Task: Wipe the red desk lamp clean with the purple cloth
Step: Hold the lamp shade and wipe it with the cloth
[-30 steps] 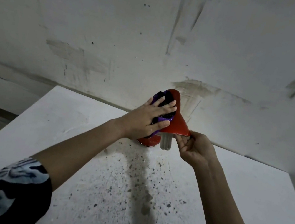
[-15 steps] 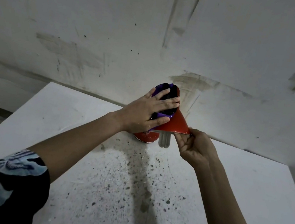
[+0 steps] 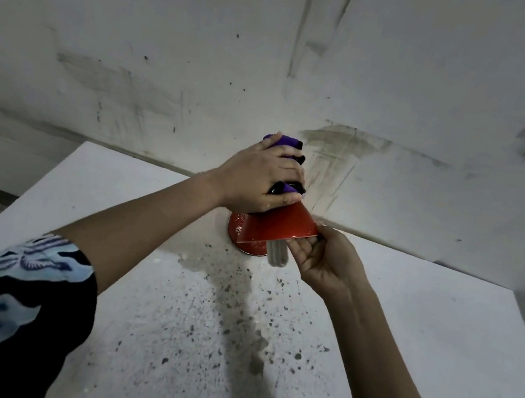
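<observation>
Left hand (image 3: 263, 178) is gripping the cloth (image 3: 286, 141) over the lamp (image 3: 281, 224) top, wiping; right hand (image 3: 323, 261) is pinching its rim. Next, probably: wiping downward.

The red desk lamp (image 3: 281, 226) looks smooth and glossy, the purple cloth (image 3: 284, 140) at its twelve o'clock soft and matt, the table (image 3: 406, 327) matt white with dark speckles, the wall (image 3: 178, 28) dull and scuffed.

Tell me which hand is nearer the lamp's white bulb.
Right. The right hand pinches the red shade at its lower rim, directly beside the bulb. The left hand is higher, gripping the purple cloth around the shade's top, apart from the bulb.
</observation>
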